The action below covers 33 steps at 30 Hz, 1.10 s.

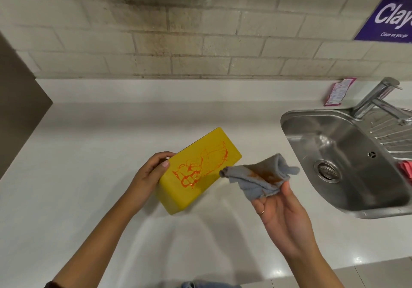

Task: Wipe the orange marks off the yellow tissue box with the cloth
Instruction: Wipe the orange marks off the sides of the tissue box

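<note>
A yellow tissue box [198,171] is tilted up off the white counter [89,176], its broad face toward me. Orange scribbled marks [196,169] cover much of that face. My left hand [151,176] grips the box's left end, thumb on the face and fingers behind it. To the right of the box, my right hand [281,209] is turned palm up and holds a crumpled grey cloth [260,178] with its thumb and fingers. The cloth carries an orange-brown stain, and its left tip just reaches the box's right edge.
A steel sink [347,160] with a tap [374,98] is set into the counter at the right, with a pink cloth [406,171] in its right side. A pink packet [337,91] leans against the tiled wall. A purple sign [392,11] hangs at the top right.
</note>
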{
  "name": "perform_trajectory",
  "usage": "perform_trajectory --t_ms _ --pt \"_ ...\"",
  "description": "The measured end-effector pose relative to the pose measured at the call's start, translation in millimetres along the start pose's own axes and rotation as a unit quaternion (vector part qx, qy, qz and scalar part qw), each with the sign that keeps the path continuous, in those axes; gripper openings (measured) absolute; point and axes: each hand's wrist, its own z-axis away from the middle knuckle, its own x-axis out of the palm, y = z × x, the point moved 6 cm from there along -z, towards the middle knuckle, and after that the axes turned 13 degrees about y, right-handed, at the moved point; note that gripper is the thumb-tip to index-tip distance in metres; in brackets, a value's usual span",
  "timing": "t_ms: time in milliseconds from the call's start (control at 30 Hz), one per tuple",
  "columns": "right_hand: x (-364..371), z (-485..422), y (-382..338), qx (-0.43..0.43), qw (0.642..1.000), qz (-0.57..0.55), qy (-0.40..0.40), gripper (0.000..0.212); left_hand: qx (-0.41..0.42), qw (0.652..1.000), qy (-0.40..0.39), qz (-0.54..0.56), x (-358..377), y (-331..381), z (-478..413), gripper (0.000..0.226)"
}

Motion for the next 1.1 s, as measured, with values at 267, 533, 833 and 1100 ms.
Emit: perform_trajectory --t_ms 267,533,833,1100 --pt "-4 6 11 0.055 0.998 -0.005 0.016 0.073 -0.001 1.000 -0.027 0.008 -4 -6 3 0.027" --pt "-11 13 37 0.140 0.987 -0.069 0.035 0.051 0.000 0.999 -0.047 -0.009 -7 -7 1 0.028" --pt "-35 1 10 -0.058 0.987 0.024 0.146 0.011 0.003 0.994 -0.086 -0.061 -4 -4 6 0.035" --pt "14 -33 -8 -0.323 0.833 0.443 0.065 0.047 -0.001 0.995 -0.079 -0.053 -1 -2 9 0.035"
